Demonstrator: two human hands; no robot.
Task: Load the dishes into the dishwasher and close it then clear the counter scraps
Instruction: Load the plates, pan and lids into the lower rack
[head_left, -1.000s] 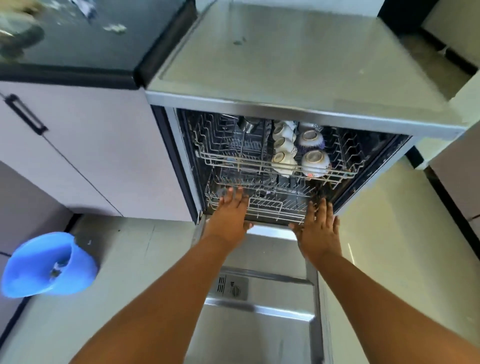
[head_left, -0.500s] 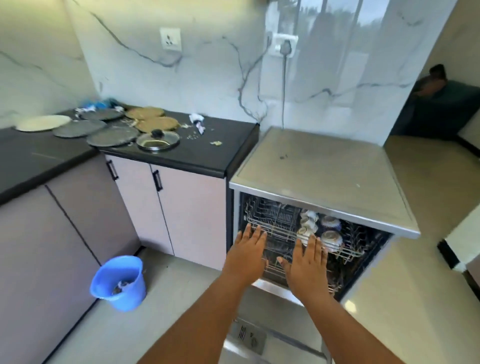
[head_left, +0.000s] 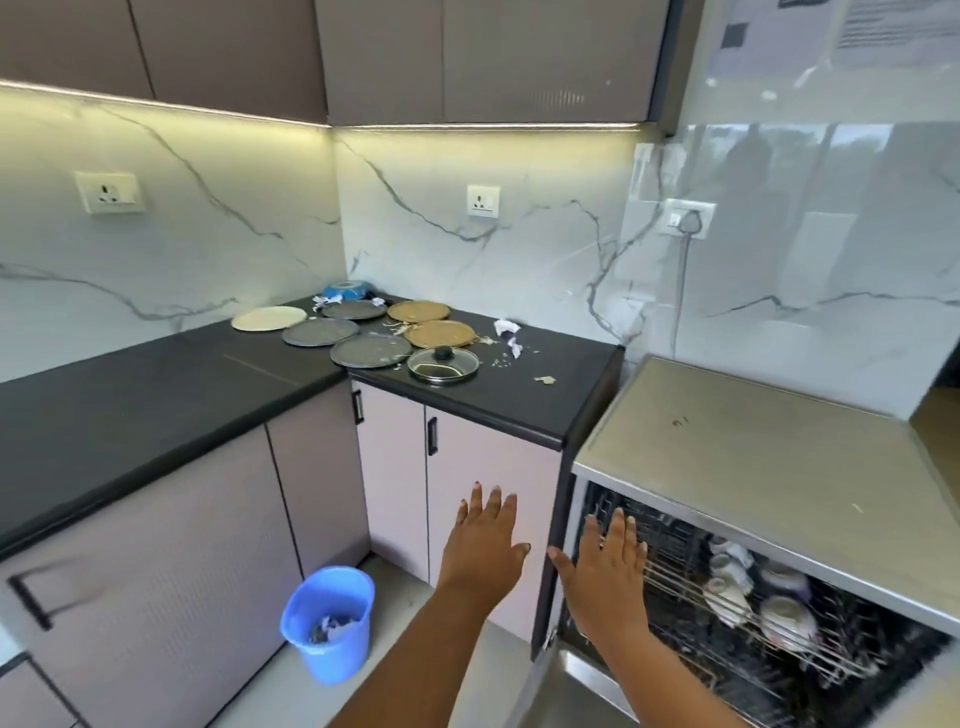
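Note:
The dishwasher (head_left: 753, 452) stands open at the right, its door down, with white bowls (head_left: 784, 621) in the upper rack (head_left: 675, 577). My left hand (head_left: 485, 545) is raised in front of the cabinet with fingers spread, holding nothing. My right hand (head_left: 608, 564) hovers flat before the rack's left end, also empty. On the black counter (head_left: 156, 395) lie several flat plates (head_left: 371, 351), a cream plate (head_left: 269, 318), a glass pot lid (head_left: 443, 364), a blue bowl (head_left: 347, 290) and scattered scraps (head_left: 509, 335).
A blue bin (head_left: 330, 623) with paper inside sits on the floor by the cabinets. Cabinet doors with black handles (head_left: 431, 435) run below the counter. Wall sockets and a plugged cable (head_left: 685, 221) are on the marble backsplash.
The view has lifted from the rack to the counter corner. Both hands have come off the lower rack and moved up and left, now held open in the air.

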